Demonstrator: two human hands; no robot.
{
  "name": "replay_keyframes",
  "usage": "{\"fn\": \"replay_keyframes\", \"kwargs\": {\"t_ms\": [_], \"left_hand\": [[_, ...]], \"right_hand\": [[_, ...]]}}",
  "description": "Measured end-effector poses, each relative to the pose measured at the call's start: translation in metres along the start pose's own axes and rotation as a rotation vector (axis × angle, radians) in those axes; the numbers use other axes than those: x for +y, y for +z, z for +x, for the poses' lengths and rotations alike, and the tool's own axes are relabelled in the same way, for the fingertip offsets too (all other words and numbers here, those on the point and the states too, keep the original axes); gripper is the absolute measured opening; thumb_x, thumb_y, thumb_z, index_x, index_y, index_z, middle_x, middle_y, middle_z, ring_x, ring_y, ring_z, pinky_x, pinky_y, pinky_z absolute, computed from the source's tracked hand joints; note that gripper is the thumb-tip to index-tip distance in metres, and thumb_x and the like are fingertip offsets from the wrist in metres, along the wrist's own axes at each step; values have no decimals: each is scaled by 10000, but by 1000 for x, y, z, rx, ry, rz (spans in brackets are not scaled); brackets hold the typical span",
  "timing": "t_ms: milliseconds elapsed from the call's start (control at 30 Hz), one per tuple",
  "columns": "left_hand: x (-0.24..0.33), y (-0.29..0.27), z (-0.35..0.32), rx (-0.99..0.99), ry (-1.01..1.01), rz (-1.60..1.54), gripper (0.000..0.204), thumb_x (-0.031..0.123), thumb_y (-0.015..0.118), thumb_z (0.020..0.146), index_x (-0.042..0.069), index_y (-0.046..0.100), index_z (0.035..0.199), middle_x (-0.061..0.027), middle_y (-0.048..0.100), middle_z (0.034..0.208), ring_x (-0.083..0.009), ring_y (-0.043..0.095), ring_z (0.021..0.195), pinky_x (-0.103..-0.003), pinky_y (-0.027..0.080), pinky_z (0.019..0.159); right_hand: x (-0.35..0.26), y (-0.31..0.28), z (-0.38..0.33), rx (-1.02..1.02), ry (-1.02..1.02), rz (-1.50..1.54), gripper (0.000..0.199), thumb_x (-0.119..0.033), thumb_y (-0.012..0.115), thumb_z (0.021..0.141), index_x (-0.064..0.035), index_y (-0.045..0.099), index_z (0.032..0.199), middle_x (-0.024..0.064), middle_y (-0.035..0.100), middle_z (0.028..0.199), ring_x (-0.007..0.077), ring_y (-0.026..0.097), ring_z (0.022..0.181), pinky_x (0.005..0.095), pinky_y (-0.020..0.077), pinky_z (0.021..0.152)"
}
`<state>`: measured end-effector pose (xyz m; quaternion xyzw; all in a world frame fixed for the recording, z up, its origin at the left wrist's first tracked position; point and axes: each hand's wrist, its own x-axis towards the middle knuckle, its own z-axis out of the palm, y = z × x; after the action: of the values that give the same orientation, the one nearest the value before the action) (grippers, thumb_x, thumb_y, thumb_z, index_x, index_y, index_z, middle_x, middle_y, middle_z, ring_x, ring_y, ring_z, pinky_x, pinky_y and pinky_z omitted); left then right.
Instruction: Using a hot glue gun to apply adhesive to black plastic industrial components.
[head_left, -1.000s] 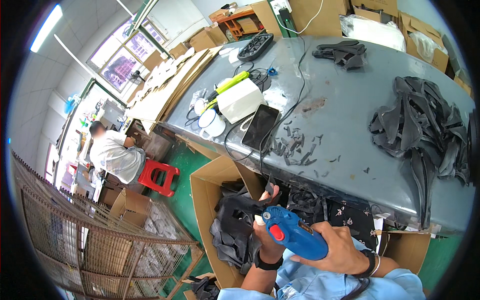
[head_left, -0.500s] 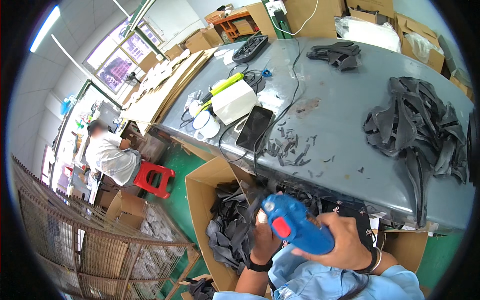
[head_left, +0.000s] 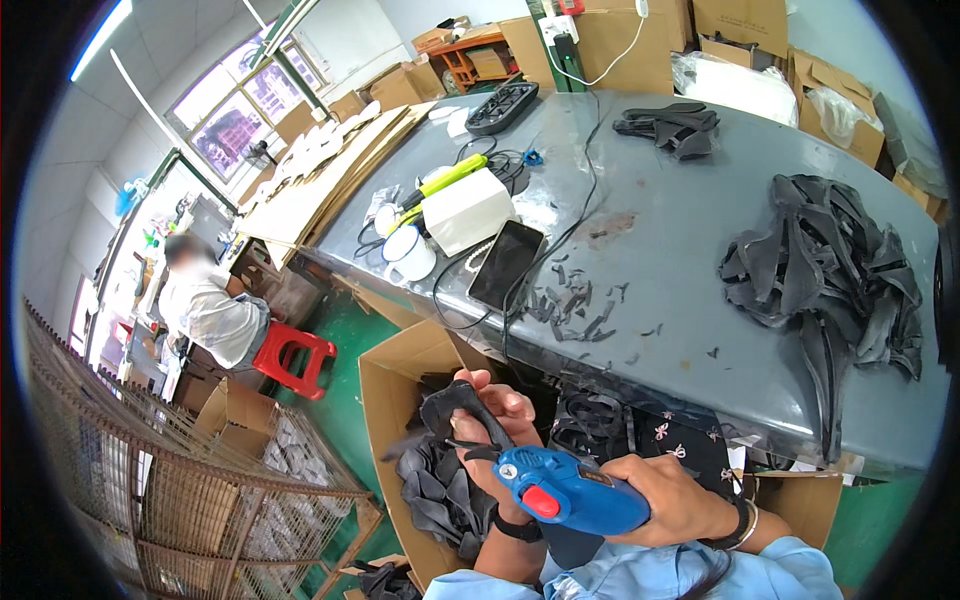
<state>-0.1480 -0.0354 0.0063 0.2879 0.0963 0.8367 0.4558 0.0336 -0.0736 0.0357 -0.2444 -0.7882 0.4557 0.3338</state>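
Right, both hands are busy just off the near edge of the bench (head_left: 680, 265). The left hand (head_left: 495, 430) has its grip closed on a dark grey piece (head_left: 455, 406), held up over an open carton (head_left: 400, 362) against that same edge. And the right hand (head_left: 675, 495), its grip wrapped firmly round a blue tool (head_left: 580, 490), red button facing up, the rounded end close to the left wrist; whether the two touch, I can't tell! Inside the carton, more dark pieces (head_left: 440, 505) lie in a jumble.

Up on the bench, small dark scraps (head_left: 575, 305) are scattered near the near edge, and just beside them lies a black phone (head_left: 507, 262). Over toward the left corner, there's a white mug (head_left: 410, 253) next to a white box (head_left: 468, 212). Look right: a big dark heap (head_left: 825, 260) sprawls by the right edge, one long strip reaching the near edge, while a smaller stack (head_left: 670, 128) sits by the far edge. Off to the left, a person (head_left: 210, 312) sits on a red stool (head_left: 293, 360).
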Motion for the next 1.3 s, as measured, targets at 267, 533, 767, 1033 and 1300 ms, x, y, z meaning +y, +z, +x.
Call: {"fn": "replay_keyframes", "kwargs": {"t_ms": [267, 533, 767, 1033, 1300], "left_hand": [[-2, 16, -6, 90, -13, -132, 487, 333, 503, 928, 195, 337, 1364, -101, 584, 1082, -156, 547, 631, -265, 441, 529], [27, 3, -2, 336, -17, 328, 362, 198, 601, 841, 95, 411, 1132, -96, 524, 854, -200, 542, 653, -273, 451, 534], [47, 5, -6, 150, 1, 467, 367, 190, 644, 787, 37, 463, 1067, -102, 554, 769, -156, 540, 578, -237, 413, 443], [49, 19, -12, 167, -32, 623, 372, 198, 681, 781, -2, 498, 1035, -111, 589, 736, -148, 583, 617, -223, 468, 502], [54, 23, -11, 137, -146, 663, 244, 81, 647, 786, -19, 559, 992, -108, 609, 771, -162, 621, 656, -234, 508, 557]], "right_hand": [[-2, 8, 3, -54, -40, 107, 578, -167, 766, 654, -1, 452, 1110, 162, 610, 804, 331, 633, 693, 353, 493, 594], [-3, 9, 0, 3, -33, -14, 555, -246, 766, 690, 9, 466, 1081, 149, 604, 737, 325, 628, 633, 352, 491, 553], [6, 9, -9, 193, 157, -475, 549, -302, 793, 673, 29, 492, 990, 148, 617, 746, 282, 632, 594, 353, 489, 580], [4, 12, -11, 172, 63, -405, 608, -219, 795, 600, 11, 497, 1078, 153, 605, 704, 294, 599, 568, 382, 457, 518], [4, 9, -12, 157, 69, -388, 647, -209, 801, 587, 9, 478, 1102, 157, 612, 744, 297, 603, 594, 391, 459, 545]]}}
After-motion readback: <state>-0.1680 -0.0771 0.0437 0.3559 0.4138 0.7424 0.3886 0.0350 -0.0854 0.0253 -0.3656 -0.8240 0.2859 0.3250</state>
